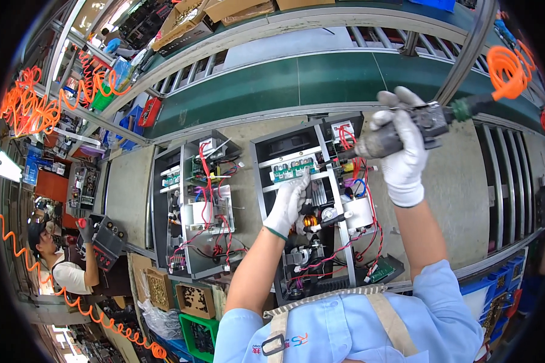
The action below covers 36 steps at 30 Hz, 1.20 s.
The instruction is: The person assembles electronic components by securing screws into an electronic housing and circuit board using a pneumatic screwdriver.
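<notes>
In white gloves, both my hands are over an open metal chassis (266, 199) packed with wires and parts. My right hand (406, 151) is wrapped round a dark power screwdriver (384, 144), held sideways with its nose pointing left over the chassis. Whether its tip touches a screw is too small to tell. An orange coiled hose (507, 72) runs from its back end. My left hand (289, 202) has its fingers together, fingertips on the near edge of a green circuit board (293, 170) between two metal bars. A coil and a white block (358, 213) sit below.
A similar chassis (191, 206) stands to the left on the grey worktop (442, 236). Beyond runs a green conveyor belt (278, 85). Rollers (515, 175) lie at right. Small-parts boxes (195, 300) and a green bin (198, 334) are near left. A co-worker (72, 263) handles another unit there.
</notes>
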{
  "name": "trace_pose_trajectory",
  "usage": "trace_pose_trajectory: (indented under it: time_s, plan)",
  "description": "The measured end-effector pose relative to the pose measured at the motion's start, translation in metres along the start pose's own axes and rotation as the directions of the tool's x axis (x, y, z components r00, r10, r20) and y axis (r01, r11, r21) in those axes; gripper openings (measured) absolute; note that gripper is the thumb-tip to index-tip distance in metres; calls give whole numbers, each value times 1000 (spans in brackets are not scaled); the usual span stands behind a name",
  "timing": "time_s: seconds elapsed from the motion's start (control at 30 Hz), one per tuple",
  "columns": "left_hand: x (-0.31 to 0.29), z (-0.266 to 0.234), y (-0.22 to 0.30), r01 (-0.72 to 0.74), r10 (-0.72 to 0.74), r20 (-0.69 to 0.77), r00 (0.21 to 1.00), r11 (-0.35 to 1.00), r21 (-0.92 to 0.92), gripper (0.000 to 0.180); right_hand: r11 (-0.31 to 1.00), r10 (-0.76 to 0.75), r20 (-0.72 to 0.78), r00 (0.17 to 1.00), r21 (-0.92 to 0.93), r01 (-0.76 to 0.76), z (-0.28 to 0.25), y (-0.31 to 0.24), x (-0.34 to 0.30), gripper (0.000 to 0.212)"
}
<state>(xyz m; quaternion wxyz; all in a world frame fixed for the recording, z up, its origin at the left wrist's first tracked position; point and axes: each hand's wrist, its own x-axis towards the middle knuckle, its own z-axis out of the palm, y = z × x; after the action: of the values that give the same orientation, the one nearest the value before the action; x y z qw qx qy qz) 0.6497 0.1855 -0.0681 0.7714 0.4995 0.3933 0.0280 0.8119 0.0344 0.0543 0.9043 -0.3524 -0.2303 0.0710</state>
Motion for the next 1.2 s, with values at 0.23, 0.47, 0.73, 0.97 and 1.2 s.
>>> trace_pose_trajectory:
  time_s: [0.23,0.47,0.73,0.97,1.2]
  plan:
    - [-2,0,0,15,-15,19,1000,1000,-26,25,993,110,99,989,-41,-107,26,38,0,37]
    - [-5,0,4,-8,9,14,1000,996,-83,26,994,87,154,984,-86,-74,38,43,-1,37]
    - [7,-10,-8,55,-57,-5,998,985,-164,18,978,156,166,974,-161,-129,46,55,-4,38]
    - [15,-9,-24,54,-48,32,998,974,-222,21,956,226,350,909,-261,-137,72,58,-12,40]
    - [18,-12,-25,72,-63,47,997,971,-227,22,898,378,494,783,-401,-181,100,69,-6,31]
